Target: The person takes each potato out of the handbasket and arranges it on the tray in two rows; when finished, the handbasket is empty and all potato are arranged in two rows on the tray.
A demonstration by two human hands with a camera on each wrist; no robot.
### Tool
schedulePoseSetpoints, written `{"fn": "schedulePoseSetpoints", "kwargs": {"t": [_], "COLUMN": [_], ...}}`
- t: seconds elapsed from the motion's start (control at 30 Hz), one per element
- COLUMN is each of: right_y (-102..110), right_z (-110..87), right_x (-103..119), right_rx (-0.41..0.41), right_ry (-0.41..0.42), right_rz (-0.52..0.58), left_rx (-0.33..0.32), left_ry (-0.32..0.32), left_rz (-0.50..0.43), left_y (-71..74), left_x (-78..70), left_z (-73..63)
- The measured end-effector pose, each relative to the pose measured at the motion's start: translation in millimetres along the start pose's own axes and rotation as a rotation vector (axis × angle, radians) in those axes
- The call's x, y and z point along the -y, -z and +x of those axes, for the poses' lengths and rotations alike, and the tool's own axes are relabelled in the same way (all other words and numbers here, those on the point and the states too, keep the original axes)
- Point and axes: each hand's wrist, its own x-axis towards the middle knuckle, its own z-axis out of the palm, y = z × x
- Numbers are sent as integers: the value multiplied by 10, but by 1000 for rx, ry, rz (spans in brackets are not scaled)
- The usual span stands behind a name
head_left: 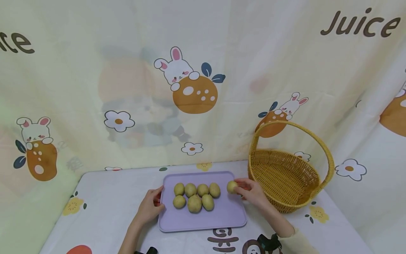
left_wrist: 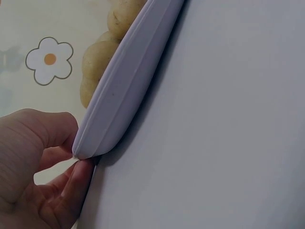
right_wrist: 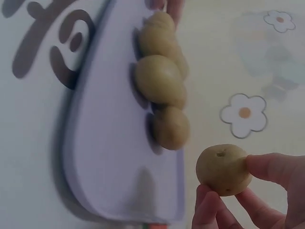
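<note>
A purple tray (head_left: 203,223) lies on the table, with several small potatoes (head_left: 194,204) in two rows toward its left and middle. My left hand (head_left: 149,206) grips the tray's left edge. In the left wrist view, its thumb and fingers meet the rim at a corner. Thumb and fingers of my right hand (head_left: 252,192) pinch a single potato (right_wrist: 223,170) above the tray's right edge. That potato shows a small dark dent in the right wrist view and is held apart from the others.
A yellow woven basket (head_left: 283,165) with a tall arched handle stands right of the tray, close behind my right hand, its bottom bare. The table has a white patterned cloth (head_left: 111,197). A printed curtain (head_left: 79,88) hangs behind it.
</note>
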Motion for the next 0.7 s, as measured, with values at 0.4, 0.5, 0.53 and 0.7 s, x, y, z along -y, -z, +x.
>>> {"fn": "schedulePoseSetpoints", "kwargs": {"t": [0.4,0.5,0.53,0.7], "right_y": [-312,-341,-347,-371], "right_z": [-24,-23,-24,-44], "right_x": [-245,-265,-268,-277], "right_rx": [117,129,131,136], "right_ry": [45,47,45,49], "right_rz": [-30,-31,-29,-21], "left_rx": [10,13,14,9], "left_ry": [-5,4,6,5], "left_rz": [-10,-10,-9,-15], "left_y": [18,14,15,21], "left_x": [-9,-4,-4,-1], "left_z": [1,10,8,-4]}}
